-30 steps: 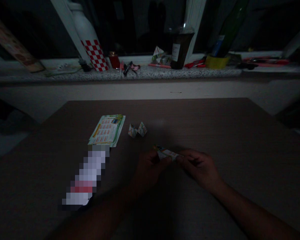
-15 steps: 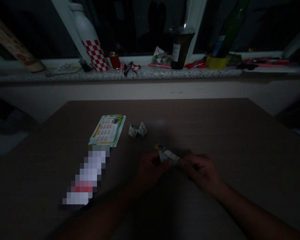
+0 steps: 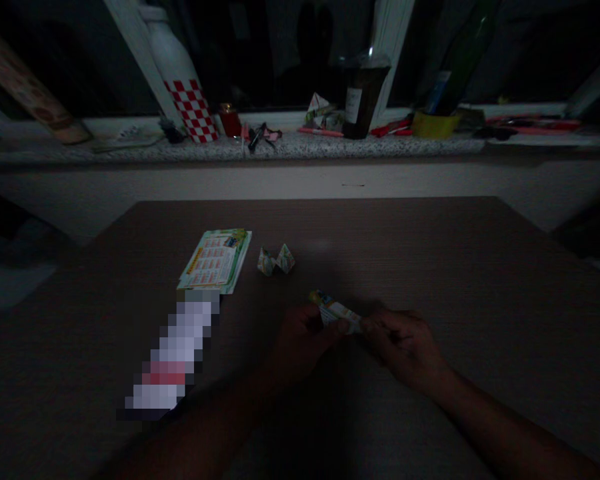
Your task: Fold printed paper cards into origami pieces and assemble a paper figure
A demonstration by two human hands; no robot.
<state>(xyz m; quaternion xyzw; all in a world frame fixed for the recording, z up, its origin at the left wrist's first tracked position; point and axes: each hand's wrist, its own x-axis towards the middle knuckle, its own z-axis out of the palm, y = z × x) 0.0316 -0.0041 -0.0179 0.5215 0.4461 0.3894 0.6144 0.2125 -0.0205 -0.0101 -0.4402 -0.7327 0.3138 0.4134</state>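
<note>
Over the dark wooden table, a small folded piece of printed paper (image 3: 336, 309) is held between my two hands. My left hand (image 3: 300, 337) is closed on its left part, with the thumb lying across the front. At its right corner, the fingers of my right hand (image 3: 405, 340) pinch the paper. Beyond my left hand stands a folded paper figure (image 3: 276, 260) with two pointed peaks. A stack of printed leaflets (image 3: 213, 260) lies to its left. The light is dim, so fine creases in the paper do not show.
Nearer me than the leaflets lies a long pixelated object (image 3: 173, 357). On the granite sill (image 3: 280, 152) behind the table (image 3: 405, 233) stand a checkered bottle (image 3: 193, 107), a small red jar (image 3: 229, 121), a dark plastic cup (image 3: 361, 97) and a yellow holder (image 3: 434, 125).
Both hands stay almost in place on the folded paper. Its strip has shifted very slightly; the other things have not moved.
</note>
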